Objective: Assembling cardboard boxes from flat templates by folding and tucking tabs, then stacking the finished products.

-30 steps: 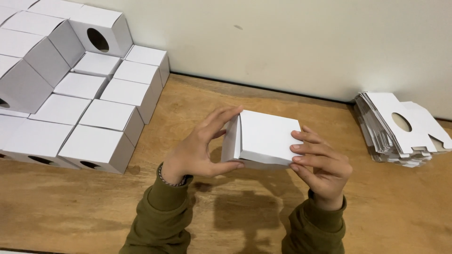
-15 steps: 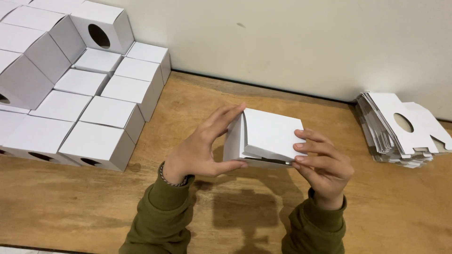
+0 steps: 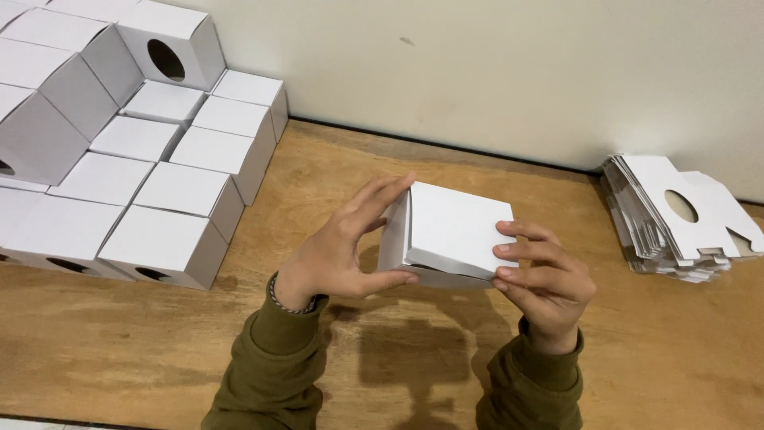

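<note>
I hold a small white cardboard box point(image 3: 450, 227) in the air above the wooden table point(image 3: 334, 167), between both hands. My left hand point(image 3: 342, 251) grips its left side, fingers stretched up along the edge and thumb under the bottom. My right hand point(image 3: 545, 279) presses its fingers on the box's right side, where the top panel lies tilted and slightly ajar over the body. Both sleeves are olive green.
Several assembled white boxes point(image 3: 159, 191), some with round holes, are stacked at the left against the pale wall. A pile of flat white box blanks point(image 3: 676, 219) with a round cut-out lies at the right edge of the table.
The box has tilted a little and its top panel has come down closer to the body. Both hands stay on it in nearly the same place.
</note>
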